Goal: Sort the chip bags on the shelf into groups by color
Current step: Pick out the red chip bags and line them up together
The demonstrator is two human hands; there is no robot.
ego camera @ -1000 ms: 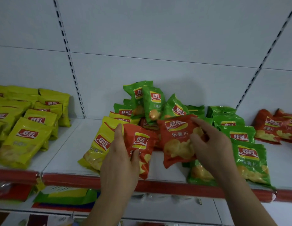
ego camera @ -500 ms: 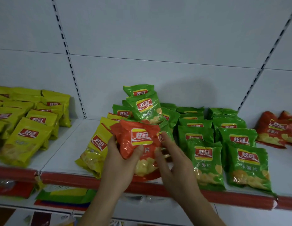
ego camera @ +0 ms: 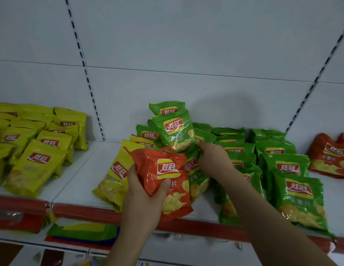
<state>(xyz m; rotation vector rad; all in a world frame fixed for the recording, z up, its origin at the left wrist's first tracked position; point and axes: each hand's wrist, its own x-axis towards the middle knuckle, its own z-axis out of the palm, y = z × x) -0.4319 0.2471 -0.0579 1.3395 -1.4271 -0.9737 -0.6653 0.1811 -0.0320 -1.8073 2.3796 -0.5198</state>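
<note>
Every chip bag carries the same badge: a red and yellow logo with white characters reading 炫冠, and below it, where legible, 乐薯片 over a picture of potato chips.

The left hand [ego camera: 142, 196] grips an orange-red bag [ego camera: 163, 181] near the front edge of the white shelf [ego camera: 79, 175], thumb curled over the bag's front just under the logo and fingers wrapped behind it. A second orange-red edge seems to sit behind this bag, but I cannot tell whether it is a separate bag. The right hand [ego camera: 213, 160] reaches into the middle pile with its fingers curled around the lower corner of a green bag [ego camera: 177, 131] that stands tilted against the back panel; another green bag [ego camera: 196, 177] lies under the wrist, its logo partly hidden.

Just left of the held bag lies one yellow bag [ego camera: 114, 177], with a second yellow bag [ego camera: 141, 140] peeking out behind it. The yellow group [ego camera: 38, 148] fills the far left section of shelf; at least eight bags show, overlapping, so the count is not exact. The green group [ego camera: 282, 169] spreads right of the hands, roughly ten bags in stacked rows. At the far right edge sit two orange-red bags [ego camera: 328, 156], one cut off by the frame. A red price rail [ego camera: 86, 212] runs along the shelf front.
</note>
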